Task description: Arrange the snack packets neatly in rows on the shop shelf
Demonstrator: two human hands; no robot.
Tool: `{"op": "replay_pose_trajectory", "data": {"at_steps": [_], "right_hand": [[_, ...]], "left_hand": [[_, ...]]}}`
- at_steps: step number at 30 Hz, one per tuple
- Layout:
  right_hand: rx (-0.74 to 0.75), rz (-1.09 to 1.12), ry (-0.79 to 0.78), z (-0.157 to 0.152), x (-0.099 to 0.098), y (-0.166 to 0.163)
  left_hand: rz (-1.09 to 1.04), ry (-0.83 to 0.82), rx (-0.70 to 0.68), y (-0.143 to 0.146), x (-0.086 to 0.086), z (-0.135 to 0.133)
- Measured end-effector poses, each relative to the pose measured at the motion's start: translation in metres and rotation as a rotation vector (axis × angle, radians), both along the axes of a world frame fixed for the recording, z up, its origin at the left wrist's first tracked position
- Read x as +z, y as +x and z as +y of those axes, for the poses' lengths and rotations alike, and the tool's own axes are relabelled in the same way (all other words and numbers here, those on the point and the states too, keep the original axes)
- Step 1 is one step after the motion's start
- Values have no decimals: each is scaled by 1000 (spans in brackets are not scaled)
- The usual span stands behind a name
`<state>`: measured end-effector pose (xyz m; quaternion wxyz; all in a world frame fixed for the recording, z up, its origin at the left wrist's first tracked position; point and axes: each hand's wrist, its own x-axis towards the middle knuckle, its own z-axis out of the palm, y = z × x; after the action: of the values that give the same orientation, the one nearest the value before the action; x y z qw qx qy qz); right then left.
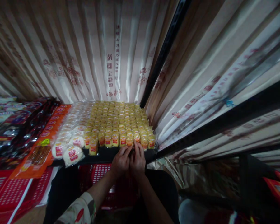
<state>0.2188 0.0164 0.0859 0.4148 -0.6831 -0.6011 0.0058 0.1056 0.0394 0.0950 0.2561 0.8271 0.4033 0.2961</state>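
Rows of small yellow wrapped snack packs (pixel 115 137) with red labels stand upright on the dark shelf (pixel 108 157) in front of me. My left hand (pixel 120 161) is at the front row, its fingers closed against the bottom of a yellow snack pack (pixel 129 138). Beside it, almost touching, my right hand (pixel 137 160) has its fingertips pressed to the same spot and to the neighbouring pack (pixel 136 137). My hands hide the lower part of these packs. Left of them lie white round wrapped cakes (pixel 73 154) with red labels.
An orange snack bag (pixel 38 155) and dark shiny packages (pixel 21 129) lie to the left. Red plastic baskets (pixel 101 171) stand below the shelf. A pleated printed curtain (pixel 88 49) hangs behind, with a black post (pixel 164 53) at the right corner and a black rail (pixel 214 124).
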Motion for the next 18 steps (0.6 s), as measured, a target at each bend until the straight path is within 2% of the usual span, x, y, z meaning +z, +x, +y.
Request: {"op": "replay_pose_trajectory", "data": {"at_steps": [6, 9, 11, 14, 18], "right_hand": [[86, -5, 67, -10, 4, 6], [77, 67, 92, -25, 7, 2], [57, 133, 84, -41, 3, -6], [44, 203, -47, -67, -18, -19], [12, 170, -216, -85, -60, -35]], "left_hand": [[36, 2, -70, -6, 14, -5], [41, 41, -71, -12, 17, -18], [74, 26, -68, -17, 14, -32], [186, -130, -92, -25, 0, -53], [314, -412, -120, -40, -31, -71]]}}
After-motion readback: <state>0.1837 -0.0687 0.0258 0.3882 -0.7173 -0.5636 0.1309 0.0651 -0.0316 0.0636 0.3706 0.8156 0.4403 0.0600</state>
